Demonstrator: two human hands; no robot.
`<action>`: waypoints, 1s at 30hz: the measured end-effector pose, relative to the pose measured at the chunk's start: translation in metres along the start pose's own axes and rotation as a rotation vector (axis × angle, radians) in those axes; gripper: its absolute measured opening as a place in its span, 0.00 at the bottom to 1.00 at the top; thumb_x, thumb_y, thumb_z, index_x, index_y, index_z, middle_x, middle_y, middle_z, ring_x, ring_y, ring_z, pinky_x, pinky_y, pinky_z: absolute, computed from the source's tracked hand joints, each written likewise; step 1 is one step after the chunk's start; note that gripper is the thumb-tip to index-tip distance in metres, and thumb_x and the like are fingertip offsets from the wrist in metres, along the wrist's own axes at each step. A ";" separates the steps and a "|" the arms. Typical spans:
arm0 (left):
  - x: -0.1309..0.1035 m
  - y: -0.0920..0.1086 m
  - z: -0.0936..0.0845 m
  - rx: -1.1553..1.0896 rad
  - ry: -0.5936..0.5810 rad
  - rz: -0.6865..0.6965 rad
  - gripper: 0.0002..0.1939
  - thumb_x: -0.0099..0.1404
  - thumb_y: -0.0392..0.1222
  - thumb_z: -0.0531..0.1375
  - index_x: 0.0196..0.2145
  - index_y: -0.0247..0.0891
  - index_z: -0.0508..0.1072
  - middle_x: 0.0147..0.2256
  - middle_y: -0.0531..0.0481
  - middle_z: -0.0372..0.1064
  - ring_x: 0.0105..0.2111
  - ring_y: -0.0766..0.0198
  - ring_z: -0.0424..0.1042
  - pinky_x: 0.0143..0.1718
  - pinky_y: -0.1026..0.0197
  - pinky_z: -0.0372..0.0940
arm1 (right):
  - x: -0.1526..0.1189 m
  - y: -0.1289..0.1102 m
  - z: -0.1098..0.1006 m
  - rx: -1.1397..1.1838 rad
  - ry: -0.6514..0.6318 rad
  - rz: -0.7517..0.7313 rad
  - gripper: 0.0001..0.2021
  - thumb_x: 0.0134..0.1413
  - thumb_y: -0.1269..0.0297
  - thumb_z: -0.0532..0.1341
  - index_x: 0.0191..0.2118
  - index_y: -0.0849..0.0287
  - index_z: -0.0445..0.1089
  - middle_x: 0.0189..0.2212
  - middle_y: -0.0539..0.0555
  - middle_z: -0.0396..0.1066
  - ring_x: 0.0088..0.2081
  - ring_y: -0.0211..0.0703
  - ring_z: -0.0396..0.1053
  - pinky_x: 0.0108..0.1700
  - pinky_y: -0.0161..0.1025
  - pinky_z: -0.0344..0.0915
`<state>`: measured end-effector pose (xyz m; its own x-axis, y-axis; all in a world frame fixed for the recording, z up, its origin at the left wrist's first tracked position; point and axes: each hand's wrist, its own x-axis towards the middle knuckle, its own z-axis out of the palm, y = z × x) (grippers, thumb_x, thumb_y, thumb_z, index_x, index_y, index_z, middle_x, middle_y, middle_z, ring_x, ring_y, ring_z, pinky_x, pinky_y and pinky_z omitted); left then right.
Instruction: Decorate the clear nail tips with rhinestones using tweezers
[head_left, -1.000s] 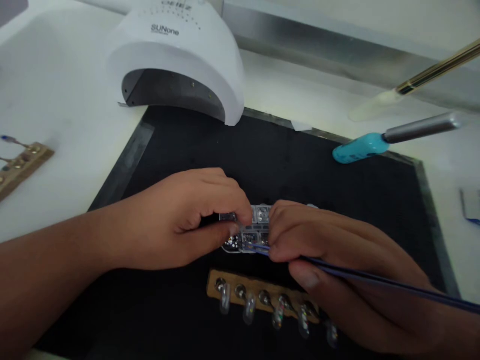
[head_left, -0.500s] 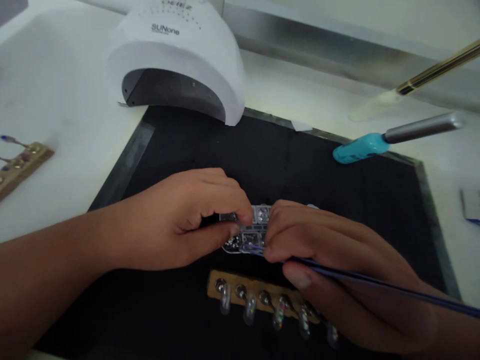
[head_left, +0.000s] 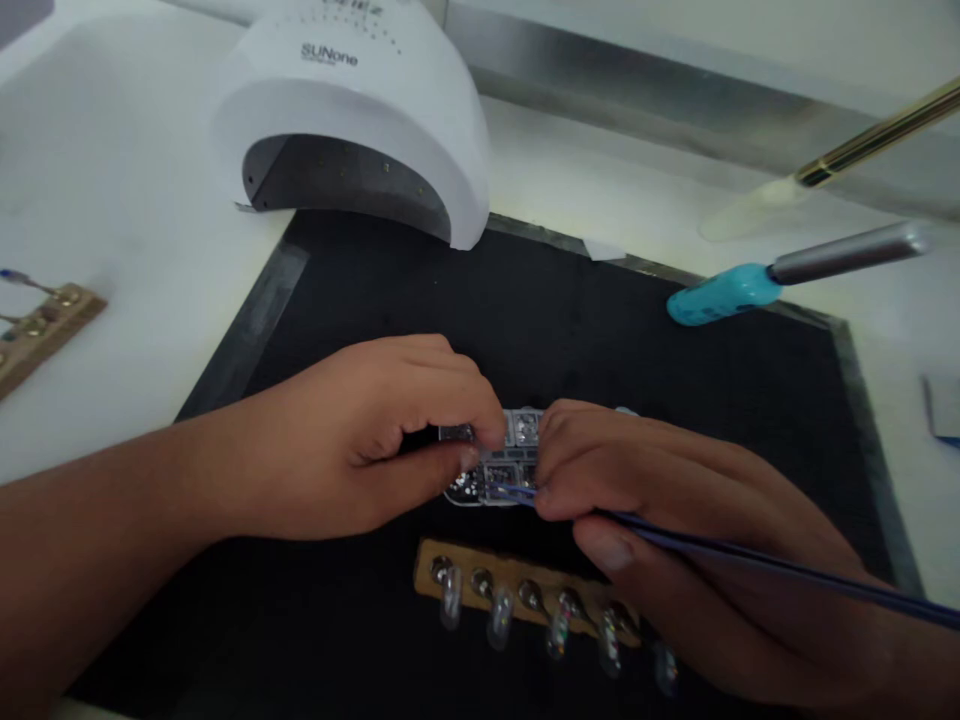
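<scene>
A clear compartment case (head_left: 501,474) of small shiny gems lies on the black mat, partly covered by both hands. My left hand (head_left: 405,430) is closed at the case's left side, thumb and index finger pinching it. My right hand (head_left: 675,530) grips slim blue tweezers (head_left: 720,552); their tips are down at a lower compartment of the case. The curled right fingers hide the case's right end. Just below stands a wooden nail-tip holder (head_left: 510,592), bearing several clear false nails (head_left: 500,618), some with coloured specks. My right thumb is close to its right end.
A white nail lamp (head_left: 352,100) stands at the back of the black mat (head_left: 540,310). Toward the right lie a turquoise bottle (head_left: 724,293) with a silver cap and a gold-handled brush (head_left: 870,145). Another wooden holder (head_left: 52,335) sits at far left.
My right hand has shifted very slightly to the right, and the thumb has moved a little away from the fingers. My left hand stays in place on the case.
</scene>
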<state>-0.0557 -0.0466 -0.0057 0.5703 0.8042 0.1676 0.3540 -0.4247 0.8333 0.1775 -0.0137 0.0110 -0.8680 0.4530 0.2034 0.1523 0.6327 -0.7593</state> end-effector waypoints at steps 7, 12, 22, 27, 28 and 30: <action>0.000 0.000 0.000 0.001 0.001 -0.004 0.08 0.67 0.29 0.55 0.39 0.37 0.73 0.37 0.51 0.73 0.39 0.65 0.70 0.42 0.62 0.66 | 0.004 0.004 0.003 -0.031 -0.026 -0.018 0.05 0.64 0.72 0.54 0.39 0.59 0.66 0.31 0.52 0.71 0.33 0.40 0.68 0.38 0.40 0.67; 0.000 0.000 -0.001 -0.003 -0.001 -0.001 0.09 0.67 0.30 0.55 0.39 0.38 0.73 0.37 0.51 0.73 0.39 0.65 0.70 0.42 0.63 0.65 | 0.004 0.002 0.000 -0.026 -0.030 -0.016 0.04 0.64 0.72 0.54 0.39 0.59 0.66 0.31 0.53 0.71 0.34 0.40 0.68 0.38 0.41 0.67; 0.000 0.000 -0.001 0.007 0.004 0.017 0.08 0.67 0.29 0.55 0.38 0.37 0.73 0.36 0.52 0.73 0.39 0.66 0.70 0.42 0.63 0.65 | 0.002 0.004 0.002 -0.034 -0.044 -0.059 0.06 0.68 0.67 0.53 0.40 0.60 0.66 0.31 0.51 0.72 0.35 0.39 0.71 0.42 0.42 0.67; 0.001 0.000 -0.001 0.010 -0.005 0.009 0.08 0.68 0.29 0.55 0.39 0.35 0.73 0.36 0.53 0.72 0.39 0.68 0.69 0.44 0.64 0.64 | 0.005 0.005 0.004 -0.042 -0.044 -0.079 0.06 0.67 0.68 0.53 0.40 0.61 0.66 0.30 0.51 0.70 0.35 0.39 0.69 0.39 0.40 0.65; 0.001 0.000 -0.001 0.010 -0.007 0.009 0.08 0.68 0.29 0.55 0.39 0.35 0.73 0.36 0.53 0.72 0.39 0.68 0.69 0.44 0.65 0.63 | 0.005 0.005 0.004 -0.036 -0.048 -0.090 0.06 0.67 0.68 0.53 0.40 0.61 0.66 0.30 0.51 0.70 0.34 0.39 0.69 0.39 0.40 0.65; 0.001 0.000 -0.001 0.011 -0.010 0.011 0.08 0.68 0.29 0.55 0.39 0.35 0.73 0.36 0.53 0.72 0.39 0.69 0.69 0.45 0.65 0.63 | 0.003 0.005 0.003 -0.036 -0.043 -0.105 0.06 0.66 0.69 0.53 0.40 0.62 0.65 0.30 0.51 0.70 0.34 0.38 0.67 0.38 0.40 0.64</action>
<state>-0.0557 -0.0451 -0.0053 0.5811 0.7955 0.1715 0.3559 -0.4380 0.8256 0.1738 -0.0109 0.0057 -0.8994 0.3564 0.2529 0.0762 0.6978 -0.7123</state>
